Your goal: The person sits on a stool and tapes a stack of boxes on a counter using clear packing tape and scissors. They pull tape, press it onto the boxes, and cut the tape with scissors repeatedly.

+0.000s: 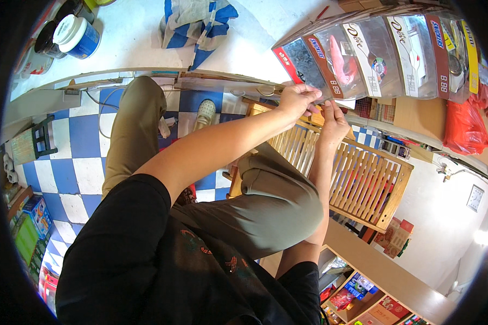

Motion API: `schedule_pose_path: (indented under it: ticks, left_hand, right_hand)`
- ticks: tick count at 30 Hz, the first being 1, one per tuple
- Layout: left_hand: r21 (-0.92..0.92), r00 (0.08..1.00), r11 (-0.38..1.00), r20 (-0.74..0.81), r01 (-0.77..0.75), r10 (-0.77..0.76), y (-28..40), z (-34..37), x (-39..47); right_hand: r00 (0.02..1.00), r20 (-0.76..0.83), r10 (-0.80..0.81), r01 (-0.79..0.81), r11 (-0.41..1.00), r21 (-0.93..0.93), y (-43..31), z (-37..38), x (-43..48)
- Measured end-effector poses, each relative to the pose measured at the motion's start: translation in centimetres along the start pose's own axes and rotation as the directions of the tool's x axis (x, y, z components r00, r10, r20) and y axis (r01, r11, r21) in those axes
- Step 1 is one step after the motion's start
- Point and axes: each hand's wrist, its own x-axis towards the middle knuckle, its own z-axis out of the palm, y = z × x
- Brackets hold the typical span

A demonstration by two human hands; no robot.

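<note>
My left hand (299, 101) is at the lower front edge of a clear plastic display rack (329, 61), its thumb and fingers close together. Just to its right, my right hand (334, 122) has its thumb and index finger drawn together at the same edge. Whether either hand pinches something small there cannot be made out. The rack has see-through compartments with Snickers and Dove labels; a pink item (340, 61) lies in one of them. A blue, white and grey cloth (199, 26) lies crumpled on the white counter (126, 48) left of the rack.
A white-lidded blue jar (76, 36) stands among other jars at the counter's left. Below my hands is a slatted wooden chair (362, 183). A red plastic bag (465, 128) sits right of the rack. A small stool (32, 140) stands on the checkered floor (69, 174). Shelves with packages (360, 286) are at lower right.
</note>
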Motion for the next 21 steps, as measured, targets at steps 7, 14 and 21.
schedule_pose_path:
  ticks: [7, 14, 21]
  left_hand:
    - [0.001, 0.999, 1.0, 0.038, 0.019, -0.019, 0.1, -0.3, 0.3]
    - [0.074, 0.998, 0.997, 0.055, 0.03, -0.034, 0.5, -0.8, 0.5]
    - [0.062, 0.997, 0.997, 0.059, 0.039, -0.043, 0.6, -0.7, 0.2]
  right_hand:
    - [0.991, -0.131, 0.032, -0.018, 0.994, 0.105, -1.5, 1.6, -1.3]
    - [0.985, -0.151, 0.084, -0.035, 0.953, 0.302, -0.6, 1.8, -1.1]
    - [0.983, -0.178, 0.053, 0.002, 0.955, 0.296, -0.2, 1.7, -1.2]
